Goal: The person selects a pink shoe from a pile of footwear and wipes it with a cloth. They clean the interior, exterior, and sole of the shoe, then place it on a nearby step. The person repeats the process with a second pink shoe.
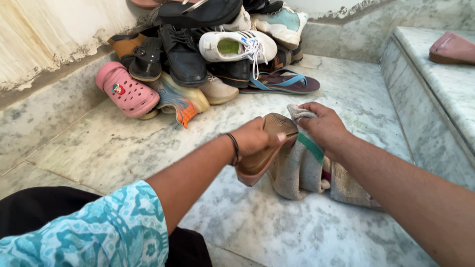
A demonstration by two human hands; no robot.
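Note:
My left hand [253, 139] grips a flat brown shoe [269, 148] by its middle, holding it tilted with the sole turned up above the marble floor. My right hand [324, 127] presses a grey cloth [302, 168] with a green stripe against the toe end of that shoe. The cloth hangs down from my right hand and bunches on the floor under my right forearm. A dark band circles my left wrist.
A heap of footwear lies against the far wall: a pink clog [126, 91], a black leather shoe [183, 55], a white sneaker [240, 45], a blue-strapped flip-flop [282, 83]. A marble step [435, 94] rises at right with a pink shoe [452, 48] on it.

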